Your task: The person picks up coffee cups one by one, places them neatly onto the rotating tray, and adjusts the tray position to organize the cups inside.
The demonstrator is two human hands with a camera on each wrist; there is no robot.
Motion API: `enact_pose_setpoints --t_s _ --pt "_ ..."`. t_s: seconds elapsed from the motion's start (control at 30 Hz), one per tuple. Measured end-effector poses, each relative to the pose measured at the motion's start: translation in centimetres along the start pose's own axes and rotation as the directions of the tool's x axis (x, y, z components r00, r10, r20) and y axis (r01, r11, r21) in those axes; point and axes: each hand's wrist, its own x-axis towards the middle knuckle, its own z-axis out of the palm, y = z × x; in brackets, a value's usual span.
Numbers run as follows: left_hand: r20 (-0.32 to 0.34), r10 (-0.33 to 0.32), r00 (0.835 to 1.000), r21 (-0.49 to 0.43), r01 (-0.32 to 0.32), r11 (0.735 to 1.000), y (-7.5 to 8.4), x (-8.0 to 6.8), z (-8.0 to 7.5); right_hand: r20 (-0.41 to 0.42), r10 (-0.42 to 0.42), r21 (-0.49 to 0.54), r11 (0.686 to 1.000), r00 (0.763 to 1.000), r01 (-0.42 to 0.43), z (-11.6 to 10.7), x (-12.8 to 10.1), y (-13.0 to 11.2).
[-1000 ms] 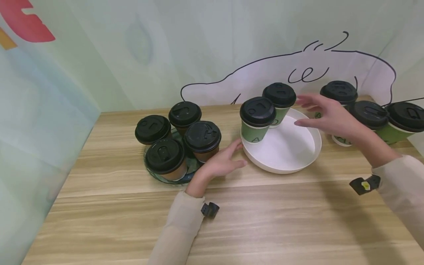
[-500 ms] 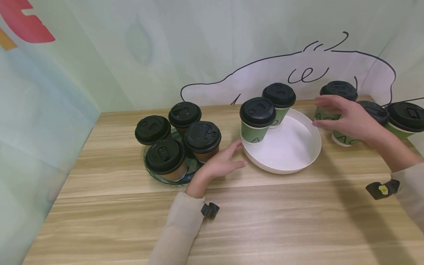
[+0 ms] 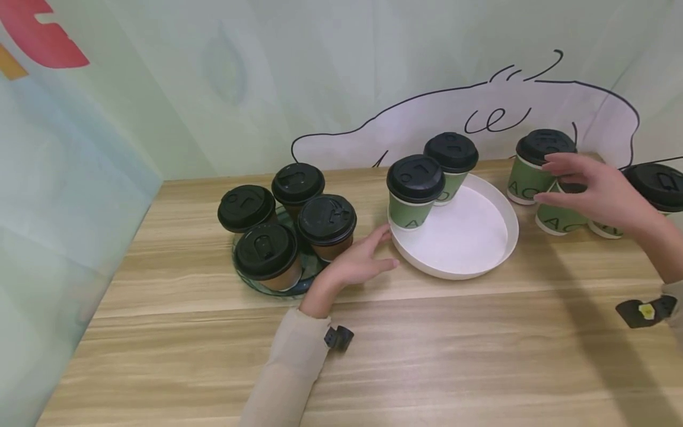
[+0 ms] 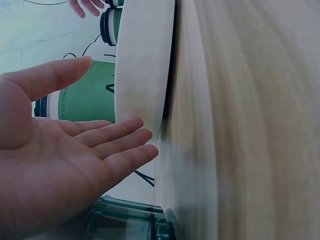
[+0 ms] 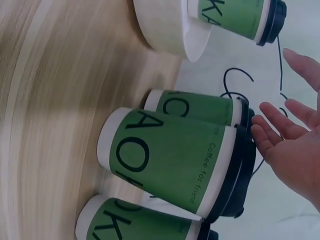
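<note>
My left hand (image 3: 368, 255) lies flat on the table with straight fingers against the rim of the white round tray (image 3: 464, 243). In the left wrist view the palm (image 4: 75, 150) is open beside the tray rim (image 4: 142, 65). Two green lidded cups (image 3: 415, 193) (image 3: 450, 160) stand in the tray. My right hand (image 3: 584, 187) hovers spread over a green cup (image 3: 565, 218) to the right of the tray. In the right wrist view its fingertips (image 5: 265, 137) reach that cup's (image 5: 175, 160) black lid without closing round it.
Several brown lidded cups (image 3: 326, 222) stand on a green glass plate (image 3: 299, 287) at the left. More green cups (image 3: 536, 163) (image 3: 658, 190) stand at the back right near the table's edge. A printed wall runs close behind.
My right hand has moved right, from above the white tray to the green cups outside it. The left hand and all the cups have stayed put.
</note>
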Motion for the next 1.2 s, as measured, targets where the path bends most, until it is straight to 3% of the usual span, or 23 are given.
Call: enact_pose_setpoints --t_s 0.4,0.73,0.97,1.2 --pt "-0.001 -0.007 1.000 0.006 0.007 1.000 -0.1 0.1 0.0 -0.041 0.057 -0.080 0.995 0.998 -0.060 -1.2 0.0 1.7" --pt "0.007 -0.019 1.000 -0.011 0.019 1.000 0.0 0.0 -0.1 -0.093 0.091 -0.114 0.988 0.992 -0.101 -1.3 1.1 7.1" --pt "0.011 -0.039 0.999 -0.002 0.039 0.999 0.2 -0.1 -0.2 -0.116 0.121 -0.129 0.982 0.986 -0.136 -1.6 0.7 6.8" --pt "0.013 -0.024 1.000 -0.010 0.024 1.000 0.0 -0.1 -0.1 -0.128 0.137 -0.138 0.978 0.982 -0.154 -2.0 1.0 9.0"
